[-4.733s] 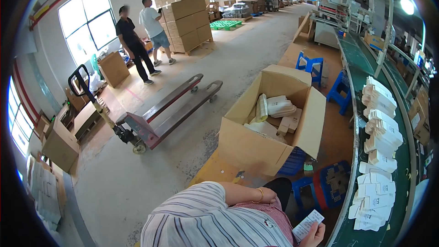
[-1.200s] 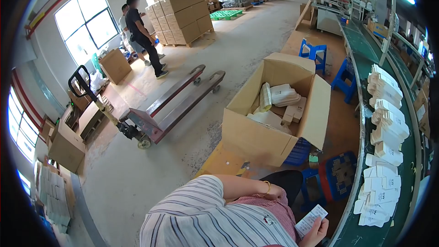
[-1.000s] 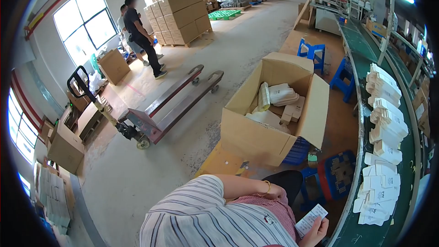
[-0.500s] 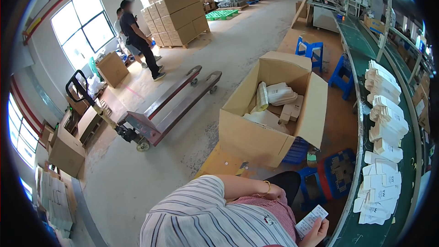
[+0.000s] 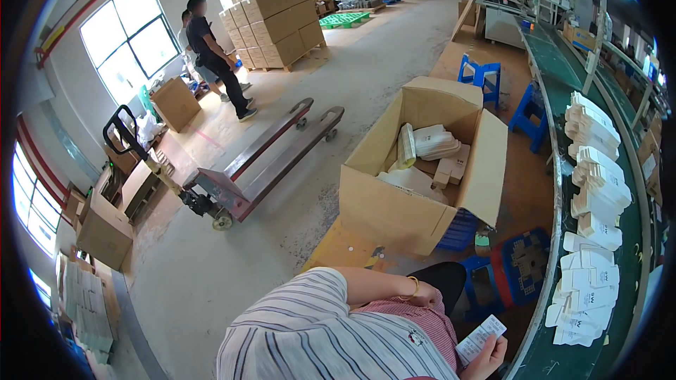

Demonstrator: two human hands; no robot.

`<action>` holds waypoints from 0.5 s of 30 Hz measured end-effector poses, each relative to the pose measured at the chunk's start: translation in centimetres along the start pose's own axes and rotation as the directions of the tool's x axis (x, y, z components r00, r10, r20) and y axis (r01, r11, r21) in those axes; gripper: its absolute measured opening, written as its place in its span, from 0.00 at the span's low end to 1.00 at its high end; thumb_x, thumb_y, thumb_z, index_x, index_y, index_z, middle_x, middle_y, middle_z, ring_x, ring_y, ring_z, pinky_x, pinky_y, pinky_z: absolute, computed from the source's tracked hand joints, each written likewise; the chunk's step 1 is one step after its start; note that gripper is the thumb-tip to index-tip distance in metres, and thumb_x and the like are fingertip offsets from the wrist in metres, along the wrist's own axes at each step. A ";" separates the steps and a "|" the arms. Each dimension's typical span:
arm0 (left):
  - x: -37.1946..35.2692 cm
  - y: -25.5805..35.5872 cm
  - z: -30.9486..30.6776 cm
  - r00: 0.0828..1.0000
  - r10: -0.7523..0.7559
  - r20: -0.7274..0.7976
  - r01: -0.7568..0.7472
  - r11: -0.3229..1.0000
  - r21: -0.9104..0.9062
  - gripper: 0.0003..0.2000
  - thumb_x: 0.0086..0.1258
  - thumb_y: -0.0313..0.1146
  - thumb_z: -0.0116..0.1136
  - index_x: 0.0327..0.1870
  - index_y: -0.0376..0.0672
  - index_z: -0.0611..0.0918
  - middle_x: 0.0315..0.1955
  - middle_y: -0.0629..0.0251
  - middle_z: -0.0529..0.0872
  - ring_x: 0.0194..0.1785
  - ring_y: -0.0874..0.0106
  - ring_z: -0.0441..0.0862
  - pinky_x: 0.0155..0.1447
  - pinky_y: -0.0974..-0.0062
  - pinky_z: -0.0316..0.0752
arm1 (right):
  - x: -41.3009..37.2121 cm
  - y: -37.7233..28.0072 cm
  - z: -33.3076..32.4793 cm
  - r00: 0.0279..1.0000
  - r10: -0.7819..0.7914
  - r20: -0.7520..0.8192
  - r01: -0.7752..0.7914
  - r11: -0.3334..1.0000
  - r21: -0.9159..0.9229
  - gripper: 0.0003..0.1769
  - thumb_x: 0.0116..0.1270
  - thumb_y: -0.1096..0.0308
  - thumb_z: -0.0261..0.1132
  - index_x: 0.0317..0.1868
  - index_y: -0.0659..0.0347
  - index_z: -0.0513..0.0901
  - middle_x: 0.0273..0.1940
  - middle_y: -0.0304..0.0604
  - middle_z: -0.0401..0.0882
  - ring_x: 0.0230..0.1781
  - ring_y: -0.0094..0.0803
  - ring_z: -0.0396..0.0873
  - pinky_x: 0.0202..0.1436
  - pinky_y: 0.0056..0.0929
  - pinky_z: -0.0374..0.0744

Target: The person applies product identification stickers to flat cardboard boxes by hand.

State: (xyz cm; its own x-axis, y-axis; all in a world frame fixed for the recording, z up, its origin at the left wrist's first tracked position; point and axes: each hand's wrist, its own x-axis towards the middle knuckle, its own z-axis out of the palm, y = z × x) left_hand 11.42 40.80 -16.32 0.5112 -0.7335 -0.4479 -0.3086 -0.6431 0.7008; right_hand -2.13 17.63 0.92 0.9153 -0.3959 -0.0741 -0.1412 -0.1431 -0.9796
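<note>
My right hand (image 5: 486,360) holds a small white printed card (image 5: 480,340) at the lower right, beside the green conveyor belt (image 5: 563,360). My left hand (image 5: 425,293), below a gold-coloured bracelet, rests on red-and-white checked cloth (image 5: 398,308) at my lap; its fingers are mostly hidden. In front of me stands an open cardboard box (image 5: 394,207) with white cartons (image 5: 434,142) inside. Stacks of flat white cartons (image 5: 590,278) lie on the belt to my right, the nearest ones fanned out.
A blue stool (image 5: 522,267) stands between the box and the belt, with more blue stools (image 5: 482,77) farther ahead. To the left is a pallet jack (image 5: 232,193). Beyond it, two people (image 5: 215,56) stand near stacked cardboard boxes (image 5: 282,17).
The view has shifted very slightly. Both hands keep their places, and the card is still in my right hand.
</note>
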 end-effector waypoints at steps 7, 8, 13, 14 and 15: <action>-0.9 0.9 -0.5 1.000 0.020 -0.023 -0.021 1.000 -0.017 0.16 0.67 0.40 0.56 0.32 0.33 0.81 0.29 0.47 0.82 0.33 0.57 0.78 0.41 0.58 0.70 | 4.7 -5.4 10.4 0.887 -0.237 0.396 0.187 0.969 0.160 0.11 0.75 0.67 0.59 0.41 0.67 0.80 0.34 0.39 0.77 0.35 0.25 0.72 0.41 0.27 0.74; -0.5 0.4 -0.2 0.999 0.022 -0.024 -0.022 1.000 -0.019 0.16 0.67 0.41 0.56 0.32 0.33 0.81 0.29 0.48 0.82 0.33 0.57 0.78 0.41 0.58 0.70 | 5.5 -6.7 12.9 0.831 -0.310 0.463 0.235 0.948 0.214 0.10 0.74 0.67 0.59 0.41 0.67 0.80 0.33 0.39 0.77 0.35 0.24 0.72 0.41 0.25 0.73; -0.9 1.0 -0.6 1.000 -0.005 -0.021 0.004 0.999 -0.054 0.16 0.67 0.41 0.57 0.32 0.34 0.81 0.29 0.49 0.82 0.33 0.58 0.79 0.41 0.59 0.70 | 6.8 -10.2 22.8 0.614 -0.472 0.633 0.192 0.867 0.460 0.08 0.73 0.68 0.62 0.44 0.65 0.81 0.34 0.34 0.78 0.35 0.18 0.72 0.40 0.21 0.73; -0.9 0.9 -0.5 1.000 0.010 -0.030 -0.011 0.999 -0.039 0.16 0.67 0.42 0.57 0.33 0.34 0.82 0.30 0.49 0.83 0.35 0.58 0.79 0.41 0.59 0.71 | 7.0 -10.3 23.2 0.600 -0.479 0.641 0.219 0.868 0.445 0.09 0.73 0.68 0.62 0.46 0.64 0.81 0.36 0.34 0.79 0.37 0.18 0.73 0.41 0.21 0.73; -0.8 0.8 -0.5 0.999 0.025 -0.039 -0.026 0.999 -0.024 0.16 0.67 0.42 0.58 0.34 0.35 0.82 0.31 0.49 0.83 0.36 0.58 0.80 0.42 0.59 0.71 | 7.2 -10.4 23.6 0.585 -0.487 0.648 0.247 0.869 0.429 0.09 0.73 0.68 0.62 0.48 0.63 0.82 0.38 0.35 0.80 0.38 0.19 0.74 0.42 0.21 0.73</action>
State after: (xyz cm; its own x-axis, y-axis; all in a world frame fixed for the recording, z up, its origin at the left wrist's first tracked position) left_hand 11.17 41.01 -15.09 0.5340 -0.7403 -0.4085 -0.3026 -0.6185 0.7252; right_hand 14.81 37.72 6.18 0.8490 0.4260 0.3126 0.2656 0.1674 -0.9495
